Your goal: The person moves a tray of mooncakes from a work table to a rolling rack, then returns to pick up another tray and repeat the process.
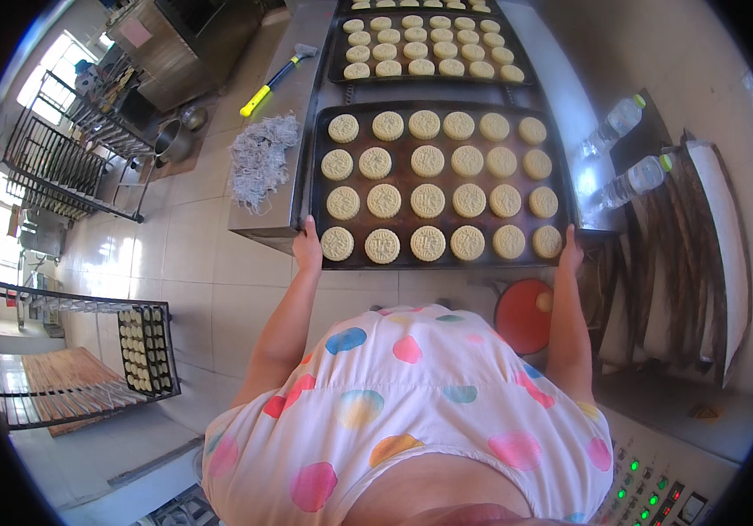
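A dark baking tray (403,186) lies level in front of me, bearing rows of round pale mooncakes (428,202) with stamped tops. My left hand (307,248) grips its near left corner, thumb on the rim. At the near right corner, my right hand (571,252) holds the rim the same way. Fingers of both hands are partly hidden below the tray. Beyond it, a second tray (433,79) of similar cakes sits on the metal conveyor, and part of a third shows at the far edge.
On the metal ledge to the left lie a yellow-handled scraper (276,83) and a heap of grey shredded rags (262,160). Two clear bottles (626,181) with green caps stand at the right. A red round stool (524,316) is below. Tray racks (70,359) stand at the left.
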### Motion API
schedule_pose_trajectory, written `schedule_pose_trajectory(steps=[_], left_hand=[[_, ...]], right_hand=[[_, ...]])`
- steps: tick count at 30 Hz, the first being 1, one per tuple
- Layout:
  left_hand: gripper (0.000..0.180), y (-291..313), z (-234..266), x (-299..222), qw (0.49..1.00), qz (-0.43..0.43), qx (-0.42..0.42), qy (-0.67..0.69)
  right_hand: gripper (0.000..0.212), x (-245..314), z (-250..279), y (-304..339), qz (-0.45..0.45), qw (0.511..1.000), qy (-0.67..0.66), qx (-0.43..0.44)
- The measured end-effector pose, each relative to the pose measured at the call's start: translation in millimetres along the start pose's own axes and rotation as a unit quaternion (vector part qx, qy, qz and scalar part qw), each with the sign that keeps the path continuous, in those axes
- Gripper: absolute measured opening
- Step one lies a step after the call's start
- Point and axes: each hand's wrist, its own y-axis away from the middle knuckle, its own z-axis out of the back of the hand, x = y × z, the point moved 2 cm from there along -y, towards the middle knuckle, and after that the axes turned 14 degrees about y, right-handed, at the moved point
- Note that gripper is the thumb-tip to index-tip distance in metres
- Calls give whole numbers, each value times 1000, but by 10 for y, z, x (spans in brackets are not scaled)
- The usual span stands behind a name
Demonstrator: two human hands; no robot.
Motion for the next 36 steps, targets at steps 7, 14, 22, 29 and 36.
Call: schedule_pose_trajectory(steps=[7,14,22,29,36], left_hand=[[58,601,221,144,820,264,196,469],[38,792,187,183,735,303,292,532],[37,650,265,-304,709,246,343,565],[24,382,86,-291,696,266,366,558],[18,191,-69,-411,693,264,359,566]], right_hand=[[37,-232,86,576,-185,917,-238,260],[21,-232,67,771,-116,883,-279,359],[29,149,104,660,-41,864,-297,405],[25,318,-173,432,-80,862,-314,389],[27,575,-412,313,-116,854,-323,391]])
